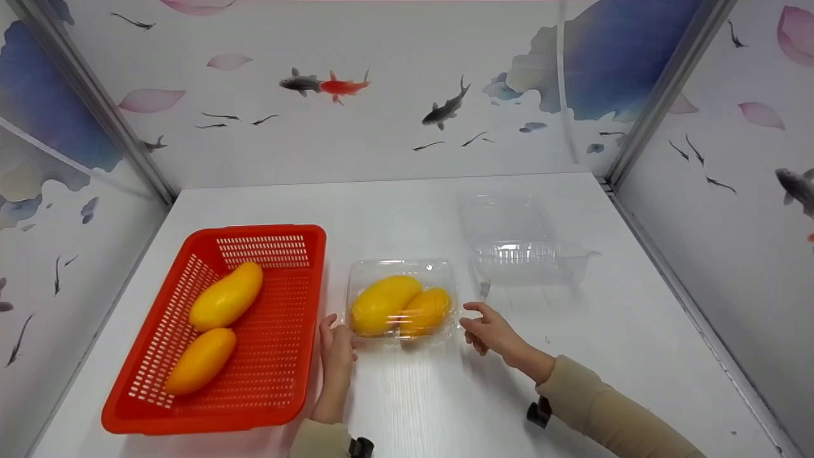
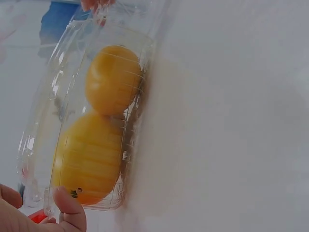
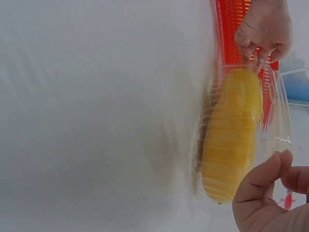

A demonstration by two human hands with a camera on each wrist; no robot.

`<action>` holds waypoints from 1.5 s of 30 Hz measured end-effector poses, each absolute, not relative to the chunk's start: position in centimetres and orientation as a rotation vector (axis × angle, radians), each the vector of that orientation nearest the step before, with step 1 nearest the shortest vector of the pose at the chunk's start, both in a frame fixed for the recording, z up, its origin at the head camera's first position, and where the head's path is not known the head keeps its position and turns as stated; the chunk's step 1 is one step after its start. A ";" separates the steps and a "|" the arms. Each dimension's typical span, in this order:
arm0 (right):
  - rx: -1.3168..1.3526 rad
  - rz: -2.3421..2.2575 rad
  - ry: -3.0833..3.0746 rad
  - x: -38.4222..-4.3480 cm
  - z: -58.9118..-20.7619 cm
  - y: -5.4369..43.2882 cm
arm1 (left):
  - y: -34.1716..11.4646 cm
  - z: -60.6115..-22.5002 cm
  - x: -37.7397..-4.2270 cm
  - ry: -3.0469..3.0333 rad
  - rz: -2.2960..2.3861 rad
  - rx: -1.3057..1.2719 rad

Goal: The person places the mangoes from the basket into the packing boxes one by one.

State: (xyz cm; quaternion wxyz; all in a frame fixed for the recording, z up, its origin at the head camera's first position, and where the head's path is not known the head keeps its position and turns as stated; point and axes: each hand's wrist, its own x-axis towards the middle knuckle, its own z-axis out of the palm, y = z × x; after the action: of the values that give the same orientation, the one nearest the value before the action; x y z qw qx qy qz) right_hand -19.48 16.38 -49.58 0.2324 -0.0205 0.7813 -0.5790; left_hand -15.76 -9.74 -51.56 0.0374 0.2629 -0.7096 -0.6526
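Note:
Two yellow mangoes [image 1: 386, 305] lie side by side in a clear plastic clamshell box [image 1: 402, 267] on the white table. Its lid [image 2: 41, 125] is down over them; whether it is fastened I cannot tell. My left hand [image 1: 337, 350] pinches the box's left edge, with the thumb [image 2: 67, 205] on the near side. On the opposite edge my right hand [image 1: 496, 334] has thumb and forefinger together at the lid's rim [image 3: 284, 137], pinching it. The right hand's other fingers are curled.
Left of the box stands a red plastic basket [image 1: 273, 356] holding two more mangoes [image 1: 226, 297]. Another clear clamshell box [image 1: 534, 261] lies open at the back right. Printed panels [image 1: 381, 146] wall the table at the back and both sides.

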 end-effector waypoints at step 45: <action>0.068 -1.743 1.826 -20.1 -51.3 15.4 | -9.6 -52.5 -15.8 -2.265 -1.904 0.733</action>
State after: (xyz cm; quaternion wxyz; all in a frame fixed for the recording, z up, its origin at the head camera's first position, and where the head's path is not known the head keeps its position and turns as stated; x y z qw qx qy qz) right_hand -20.06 15.42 -51.33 0.3033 0.0257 0.6889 -0.6579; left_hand -15.78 -9.60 -52.52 0.0468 0.2401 -0.7422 -0.6239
